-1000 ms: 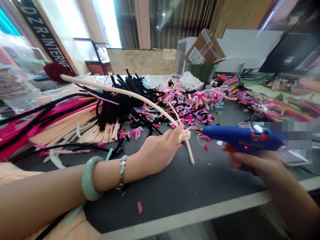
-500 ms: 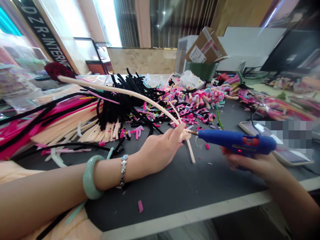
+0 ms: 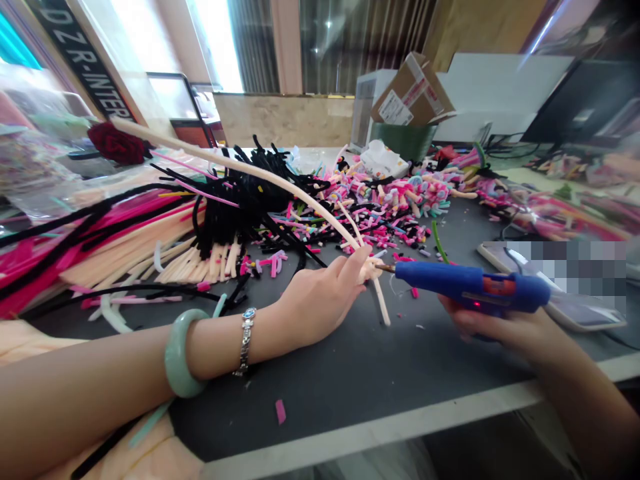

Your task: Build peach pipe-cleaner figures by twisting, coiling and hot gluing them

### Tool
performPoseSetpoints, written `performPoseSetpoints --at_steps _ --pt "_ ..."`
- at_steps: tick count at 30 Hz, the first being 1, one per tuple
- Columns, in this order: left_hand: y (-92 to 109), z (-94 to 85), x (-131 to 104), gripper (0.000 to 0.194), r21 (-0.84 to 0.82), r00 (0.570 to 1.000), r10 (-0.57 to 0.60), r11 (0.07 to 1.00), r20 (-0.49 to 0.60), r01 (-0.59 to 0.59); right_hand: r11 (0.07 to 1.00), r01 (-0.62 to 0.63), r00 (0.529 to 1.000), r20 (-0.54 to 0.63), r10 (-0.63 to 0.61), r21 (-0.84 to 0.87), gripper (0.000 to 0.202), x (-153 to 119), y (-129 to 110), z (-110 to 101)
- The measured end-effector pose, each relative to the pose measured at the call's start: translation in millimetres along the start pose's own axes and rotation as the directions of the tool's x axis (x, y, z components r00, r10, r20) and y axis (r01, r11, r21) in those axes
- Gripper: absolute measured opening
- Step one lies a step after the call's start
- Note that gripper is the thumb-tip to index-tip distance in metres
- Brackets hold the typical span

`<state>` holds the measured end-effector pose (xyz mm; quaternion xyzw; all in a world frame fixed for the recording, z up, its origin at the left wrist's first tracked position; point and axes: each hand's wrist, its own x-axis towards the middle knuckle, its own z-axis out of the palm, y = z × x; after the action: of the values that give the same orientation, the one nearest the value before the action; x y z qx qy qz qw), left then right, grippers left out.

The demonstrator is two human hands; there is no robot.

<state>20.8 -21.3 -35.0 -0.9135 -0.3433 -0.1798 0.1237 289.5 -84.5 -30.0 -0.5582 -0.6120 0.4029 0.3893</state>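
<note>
One fuzzy arched stem [image 3: 301, 194], plastic glue gun [image 3: 445, 277]

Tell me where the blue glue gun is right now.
In the head view, the blue glue gun is right of centre in the person's right hand, its nozzle at the peach piece pinched in the left hand.

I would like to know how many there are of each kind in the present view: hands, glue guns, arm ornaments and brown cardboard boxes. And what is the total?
Hands: 2 (left hand, right hand)
Glue guns: 1 (blue glue gun)
Arm ornaments: 2 (pale green bangle, silver bracelet)
Brown cardboard boxes: 1 (brown cardboard box)
Total: 6
</note>
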Motion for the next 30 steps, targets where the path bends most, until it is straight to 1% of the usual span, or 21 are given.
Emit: performPoseSetpoints --at_steps 7,15,19,24,30 --pt "-0.2 -0.1 0.9 0.05 -0.008 1.0 -0.011 1.0 0.01 0.011 0.998 0.046 0.998 0.047 -0.045 -0.036 0.023 -1.5 4.4 -3.1" --pt "0.6 -0.1 1.0 0.05 -0.009 1.0 -0.012 1.0 0.009 0.012 0.999 0.02 0.999 0.038 -0.018 -0.051 0.025 -0.3 4.8 -1.1" --pt "0.3 -0.4 1.5 0.05 -0.017 1.0 -0.013 1.0 0.012 0.013 0.998 -0.015 1.0 0.022 0.017 -0.065 0.027 -1.4 5.1 -2.1" --pt "0.4 -1.3 1.1 0.05 -0.031 0.999 -0.018 0.999 0.027 0.019 0.997 0.008 1.0 0.026 -0.006 -0.081 0.026 -1.3 8.8 -4.3" --pt "0.6 -0.5 0.7 0.051 -0.053 0.999 -0.022 0.998 0.029 0.023 0.996 0.002 1.0 0.003 -0.002 -0.089 0.028 -2.9 4.0 -2.3"
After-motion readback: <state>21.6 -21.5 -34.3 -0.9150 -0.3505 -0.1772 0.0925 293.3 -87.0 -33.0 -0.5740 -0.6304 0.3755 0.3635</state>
